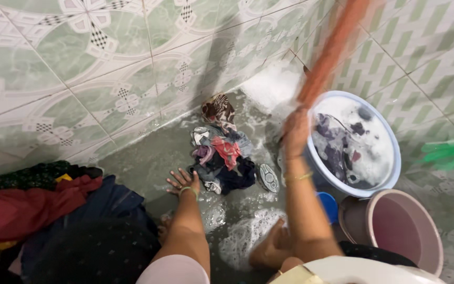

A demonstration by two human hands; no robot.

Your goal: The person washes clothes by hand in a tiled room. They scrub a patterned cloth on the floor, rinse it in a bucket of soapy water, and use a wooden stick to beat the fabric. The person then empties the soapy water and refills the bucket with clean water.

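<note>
Gripping an orange stick (pixel 329 50) in my raised right hand (pixel 296 131), its length running up and away; left hand (pixel 183 181) lies open, flat on wet floor (pixel 148 163), just beside the clothes pile (pixel 224 155).

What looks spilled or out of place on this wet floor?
Soapy water and foam are spread across the floor rather than kept in the blue basin. A heap of wet clothes lies straight on the floor by the wall, the left hand beside it. The right hand grips a blurred orange stick.

Green patterned tiles (pixel 80 68), orange stick (pixel 332 50), pale blue basin (pixel 390 173).
</note>
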